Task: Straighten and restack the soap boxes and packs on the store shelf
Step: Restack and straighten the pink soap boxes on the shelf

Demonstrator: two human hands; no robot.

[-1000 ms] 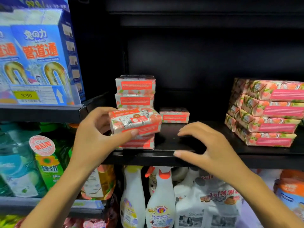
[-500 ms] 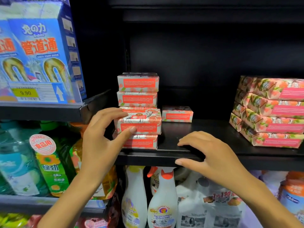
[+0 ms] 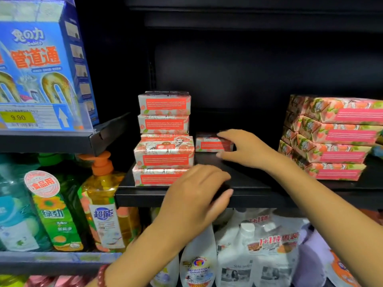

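On the black shelf (image 3: pixel 244 183), two pink-and-orange soap boxes lie stacked at the front left, the upper box (image 3: pixel 163 155) on the lower box (image 3: pixel 157 177). Behind them a taller stack (image 3: pixel 164 112) of the same boxes rises. A single small soap box (image 3: pixel 209 144) lies further back to the right of the stacks. My right hand (image 3: pixel 246 150) grips its right end, fingers over the top and thumb at the lower front. My left hand (image 3: pixel 196 193) hovers before the shelf edge, fingers loosely curled, holding nothing. At the right stand several long pink soap packs (image 3: pixel 335 137), stacked slightly askew.
Blue drain-cleaner boxes (image 3: pixel 41 65) with a 9.90 price tag sit on the upper left shelf. Dish-soap bottles (image 3: pixel 103 214) stand at lower left, white spray bottles and refill jugs (image 3: pixel 196 264) below the soap shelf. The shelf back is dark.
My left hand set the box on the front stack, let go and drew back to the right. My right hand reached from the shelf edge back to the single small box.
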